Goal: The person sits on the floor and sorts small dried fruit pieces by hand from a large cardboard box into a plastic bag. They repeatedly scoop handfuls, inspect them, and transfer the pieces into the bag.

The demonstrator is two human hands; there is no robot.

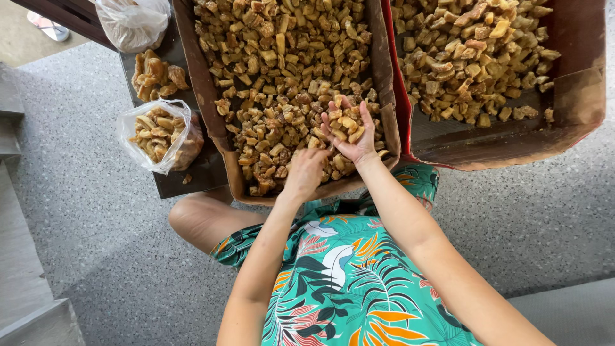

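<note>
A cardboard box (205, 83) in front of me is full of golden-brown fried chunks (282, 57). My right hand (353, 142) is turned palm up over the box's near end, cupped around a small heap of chunks. My left hand (305, 172) reaches palm down into the chunks just beside it, its fingers buried among the pieces. Whether it grips any is hidden. Both forearms come up from my lap, over a green patterned dress (346, 269).
A second cardboard box (576, 96) with the same chunks stands at the right. Left of the boxes, on a dark board (205, 170), lie an open clear bag (160, 134) of larger pieces, a loose pile (155, 75), and another bag (131, 22). Speckled grey floor all around.
</note>
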